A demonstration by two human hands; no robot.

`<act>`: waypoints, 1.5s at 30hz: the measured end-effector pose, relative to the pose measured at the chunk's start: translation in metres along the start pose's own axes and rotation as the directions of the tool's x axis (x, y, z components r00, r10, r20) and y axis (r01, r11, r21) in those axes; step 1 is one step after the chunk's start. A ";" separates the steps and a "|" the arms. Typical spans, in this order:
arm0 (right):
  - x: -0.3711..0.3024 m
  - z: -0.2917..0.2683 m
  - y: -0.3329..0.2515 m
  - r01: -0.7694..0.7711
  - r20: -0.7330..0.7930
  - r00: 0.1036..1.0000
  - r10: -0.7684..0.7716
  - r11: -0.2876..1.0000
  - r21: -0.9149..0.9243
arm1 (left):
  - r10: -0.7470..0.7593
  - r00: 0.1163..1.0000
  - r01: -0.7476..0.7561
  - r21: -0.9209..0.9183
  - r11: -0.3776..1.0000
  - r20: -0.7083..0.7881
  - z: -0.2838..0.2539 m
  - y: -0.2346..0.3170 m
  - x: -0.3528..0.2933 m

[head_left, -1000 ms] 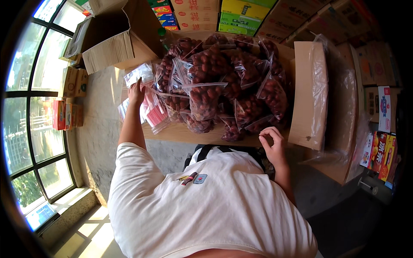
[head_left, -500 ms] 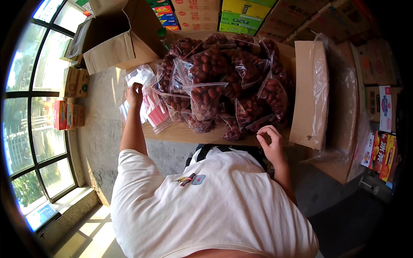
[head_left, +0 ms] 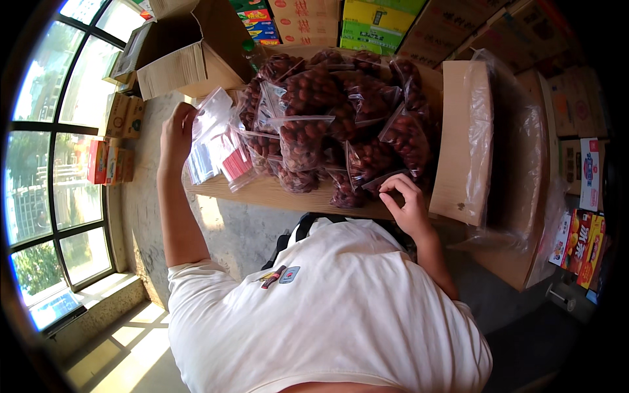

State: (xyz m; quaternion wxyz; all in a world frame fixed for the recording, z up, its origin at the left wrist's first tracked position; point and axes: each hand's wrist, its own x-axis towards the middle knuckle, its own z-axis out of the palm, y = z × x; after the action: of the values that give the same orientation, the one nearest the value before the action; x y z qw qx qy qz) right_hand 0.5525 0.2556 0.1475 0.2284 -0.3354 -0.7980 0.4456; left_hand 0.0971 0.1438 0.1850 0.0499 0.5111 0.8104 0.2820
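Note:
My left hand (head_left: pixel 177 128) is at the left end of the table, its fingers pinched at the corner of a clear zip bag (head_left: pixel 215 110). This bag lies over a loose pile of flat zip bags with pink and blue stripes (head_left: pixel 234 162). My right hand (head_left: pixel 407 206) hovers by the table's front edge, thumb and fingers loosely curled, with nothing visible between them. Just beyond it stand several filled zip bags of dark red dates (head_left: pixel 301 141), heaped across the middle of the table. The nearest date bag (head_left: pixel 345 188) sits close to the front edge.
An opened cardboard box (head_left: pixel 173 69) stands at the back left, with a green-capped bottle (head_left: pixel 249 49) beside it. On the right is another open carton (head_left: pixel 462 141) with a clear plastic liner (head_left: pixel 521 137). Stacked cartons (head_left: pixel 304 23) line the back; windows (head_left: pixel 56 164) are at left.
My left hand has moved left, drawing the edge of the clear zip bag outward. My right hand has shifted slightly left and stays loosely curled. The view has moved a little.

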 end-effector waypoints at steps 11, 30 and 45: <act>0.017 -0.068 -0.037 0.211 -0.167 0.968 -0.187 0.968 0.136 | 0.520 0.834 -0.421 -0.399 0.815 0.183 -0.011 0.235 0.009; -0.003 -0.170 0.013 0.269 -0.530 0.826 -0.192 0.961 0.070 | 0.800 0.583 -0.668 -0.475 0.572 0.143 0.131 0.382 0.016; -0.009 -0.209 -0.014 0.385 -0.593 0.746 -0.302 0.923 0.015 | 0.813 0.549 -0.814 -0.341 0.470 -0.192 0.104 0.415 0.001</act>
State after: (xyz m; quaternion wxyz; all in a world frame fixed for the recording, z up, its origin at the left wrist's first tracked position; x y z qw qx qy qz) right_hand 0.6929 0.3599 0.2631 0.5609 -0.2854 -0.7057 0.3254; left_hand 0.4671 0.3194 0.3096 0.0100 0.8125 0.3958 0.4279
